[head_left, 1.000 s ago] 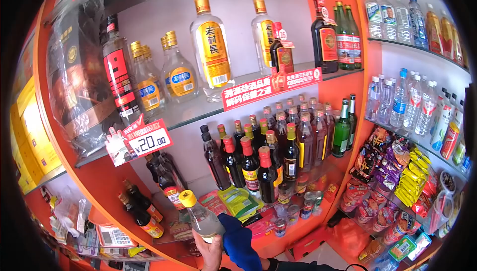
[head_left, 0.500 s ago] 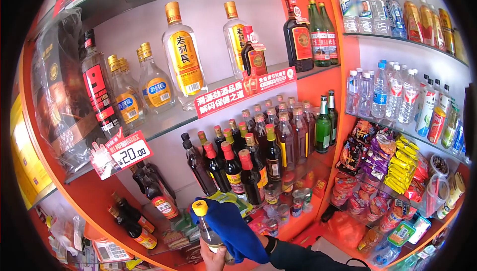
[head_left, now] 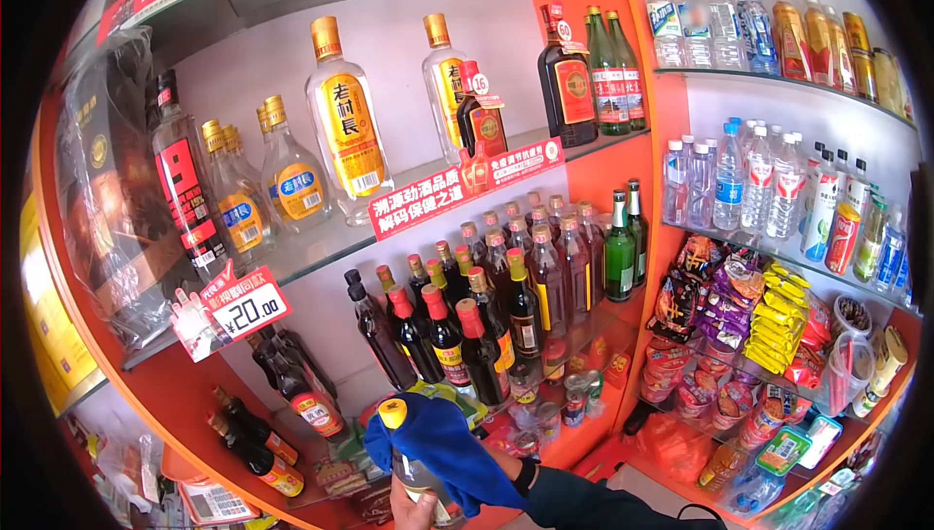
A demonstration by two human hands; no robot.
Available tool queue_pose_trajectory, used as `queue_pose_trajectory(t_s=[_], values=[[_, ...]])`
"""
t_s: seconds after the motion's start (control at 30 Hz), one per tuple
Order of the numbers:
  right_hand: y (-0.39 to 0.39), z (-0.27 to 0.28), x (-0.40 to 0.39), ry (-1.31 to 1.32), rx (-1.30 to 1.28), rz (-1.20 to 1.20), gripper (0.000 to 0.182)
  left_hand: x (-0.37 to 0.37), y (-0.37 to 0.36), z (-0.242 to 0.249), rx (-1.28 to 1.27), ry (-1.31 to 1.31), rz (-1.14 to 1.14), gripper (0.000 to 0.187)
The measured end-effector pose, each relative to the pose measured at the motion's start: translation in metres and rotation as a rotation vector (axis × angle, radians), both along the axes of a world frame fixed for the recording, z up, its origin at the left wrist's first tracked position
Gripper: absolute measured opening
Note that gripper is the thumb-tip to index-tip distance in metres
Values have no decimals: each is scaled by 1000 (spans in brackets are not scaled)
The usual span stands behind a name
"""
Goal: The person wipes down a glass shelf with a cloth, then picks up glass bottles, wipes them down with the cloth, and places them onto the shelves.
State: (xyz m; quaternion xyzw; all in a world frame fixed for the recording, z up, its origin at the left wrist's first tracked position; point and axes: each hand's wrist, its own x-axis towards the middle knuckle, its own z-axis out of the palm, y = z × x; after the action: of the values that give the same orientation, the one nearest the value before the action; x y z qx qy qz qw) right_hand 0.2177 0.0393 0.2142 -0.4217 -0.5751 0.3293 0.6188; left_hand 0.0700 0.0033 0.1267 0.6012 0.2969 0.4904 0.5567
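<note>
A clear glass bottle (head_left: 416,477) with a yellow cap (head_left: 393,412) is held tilted at the bottom centre. My left hand (head_left: 413,509) grips it low down, thumb across the front of the glass. Around the bottle's shoulder lies a blue cloth (head_left: 438,442), pressed there by my right hand (head_left: 504,462). The cloth covers the fingers of that hand; just a strip of skin by the dark wristband (head_left: 526,477) shows. Dark bottles with red caps (head_left: 479,350) stand on the shelf behind.
Above is a glass shelf (head_left: 336,238) with large liquor bottles (head_left: 348,122) and a price tag (head_left: 233,311). More dark bottles (head_left: 258,452) stand at lower left. Water bottles (head_left: 728,175), snack packets (head_left: 778,321) and cup noodles (head_left: 699,399) fill the right shelves.
The blue cloth has shifted left and now wraps across the bottle's neck under the cap. My left hand still grips the bottle. The whole view has moved slightly.
</note>
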Motion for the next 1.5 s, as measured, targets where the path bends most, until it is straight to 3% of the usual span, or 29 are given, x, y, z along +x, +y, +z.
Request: queue_pose_trajectory(t_s=[0.27, 0.43, 0.83, 1.03, 1.1, 1.13, 1.27, 1.5], values=[[-6, -6, 0, 18, 2, 7, 27, -30, 5, -57, -132, -41, -24, 61], [0, 12, -5, -2, -11, 2, 27, -23, -15, -40, -249, -70, -16, 55], [-12, 4, 0, -10, -32, 0, 28, -25, -8, -46, -244, -58, -50, 50], [-12, 33, -3, -68, -128, -6, 29, -29, 4, -58, -197, -63, -14, 46], [-12, 17, -6, -37, -70, 8, 28, -30, 7, -61, -175, -58, 57, 42], [-16, 4, -9, -18, -40, 11, 28, -9, -12, -10, 58, -94, 86, 40], [-30, -35, -20, 26, 87, 44, 29, -10, -12, 2, 50, -76, 186, 41], [-19, -48, -45, -62, 487, -31, 32, -9, -1, 23, 84, -142, 257, 41]])
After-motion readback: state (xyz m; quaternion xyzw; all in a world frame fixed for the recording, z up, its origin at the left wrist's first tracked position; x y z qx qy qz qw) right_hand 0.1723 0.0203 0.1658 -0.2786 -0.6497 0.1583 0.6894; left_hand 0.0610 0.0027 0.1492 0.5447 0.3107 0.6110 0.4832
